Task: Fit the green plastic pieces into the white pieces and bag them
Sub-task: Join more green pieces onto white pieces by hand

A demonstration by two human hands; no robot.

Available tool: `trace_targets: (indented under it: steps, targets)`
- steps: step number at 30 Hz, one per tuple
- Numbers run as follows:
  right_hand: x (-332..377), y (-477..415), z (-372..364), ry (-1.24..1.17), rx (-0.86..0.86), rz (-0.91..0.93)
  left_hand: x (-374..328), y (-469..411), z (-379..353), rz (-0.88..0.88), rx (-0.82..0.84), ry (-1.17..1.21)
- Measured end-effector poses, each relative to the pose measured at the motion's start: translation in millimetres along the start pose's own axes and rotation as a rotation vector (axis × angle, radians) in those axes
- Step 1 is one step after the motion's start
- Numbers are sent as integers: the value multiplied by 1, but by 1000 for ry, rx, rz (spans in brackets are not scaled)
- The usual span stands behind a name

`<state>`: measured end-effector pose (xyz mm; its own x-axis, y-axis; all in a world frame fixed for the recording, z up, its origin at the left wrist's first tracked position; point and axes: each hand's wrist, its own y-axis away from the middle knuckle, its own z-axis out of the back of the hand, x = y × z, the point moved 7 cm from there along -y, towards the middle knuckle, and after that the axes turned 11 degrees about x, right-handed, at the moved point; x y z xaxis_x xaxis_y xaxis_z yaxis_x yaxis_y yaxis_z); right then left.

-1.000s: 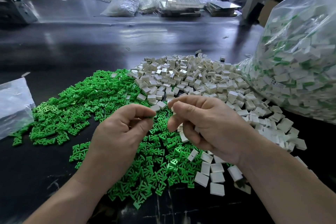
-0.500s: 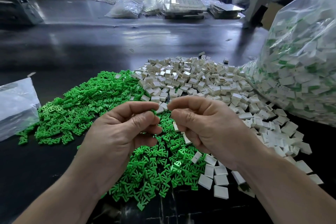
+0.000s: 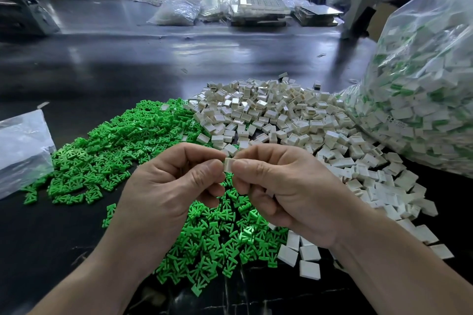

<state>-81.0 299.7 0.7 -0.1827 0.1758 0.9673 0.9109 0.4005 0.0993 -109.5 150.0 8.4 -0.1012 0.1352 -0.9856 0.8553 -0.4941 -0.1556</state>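
My left hand (image 3: pixel 169 186) and my right hand (image 3: pixel 284 186) meet fingertip to fingertip above the table. Between them they pinch one small white piece (image 3: pixel 228 165); any green piece in it is hidden by my fingers. A wide heap of green plastic pieces (image 3: pixel 122 151) spreads under and left of my hands. The pile of white square pieces (image 3: pixel 281 120) lies behind and to the right. A big clear bag (image 3: pixel 422 100) of fitted white-and-green pieces bulges at the right edge.
The dark shiny table (image 3: pixel 153 64) runs back to a far clutter of plastic bags (image 3: pixel 176 11) and stacked trays (image 3: pixel 258 11). A folded clear bag (image 3: pixel 20 151) lies at the left edge. A grey post (image 3: pixel 363 0) stands at the back right.
My hands have closed together, and the white piece now shows between my thumbs and forefingers. The view has drifted slightly.
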Motion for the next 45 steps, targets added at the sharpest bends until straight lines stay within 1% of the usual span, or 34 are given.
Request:
trace_targets:
  steps: [4, 11, 14, 16, 21, 25, 29, 32, 36, 38, 40, 42, 45]
  targets:
    - [2, 1, 2, 10, -23, -3, -3, 1, 3, -7, -26, -23]
    - [1, 1, 0, 36, -22, -33, -10, 3, -1, -51, -24, -122]
    - [0, 1, 0, 47, -19, -36, -10, 3, -1, -36, -8, -146]
    - [0, 2, -1, 84, 7, -36, -6, 2, -2, -1, 28, -47]
    - [3, 3, -8, 115, 70, -7, 9, 1, -17, 122, 134, 380]
    - [1, 1, -11, 60, 61, 21, 15, 2, -31, 153, 203, 560]
    - [-3, -1, -15, -55, 64, 31, 18, 2, -35, 181, 199, 703]
    - [-4, -1, -16, -92, 74, 21, 18, 2, -35, 184, 178, 715]
    - [-6, -1, -16, -39, 77, -3, 20, 2, -35, 200, 165, 685]
    - [-5, -1, -18, -56, 82, 1, 20, 3, -35, 180, 164, 699]
    - [-3, -1, -19, -92, 96, 17, 18, 3, -39, 149, 210, 696]
    - [0, 0, -22, -103, 120, 43, 16, 3, -44, 145, 273, 645]
    - [3, 1, -22, -102, 103, 65, 16, 0, -43, 122, 276, 592]
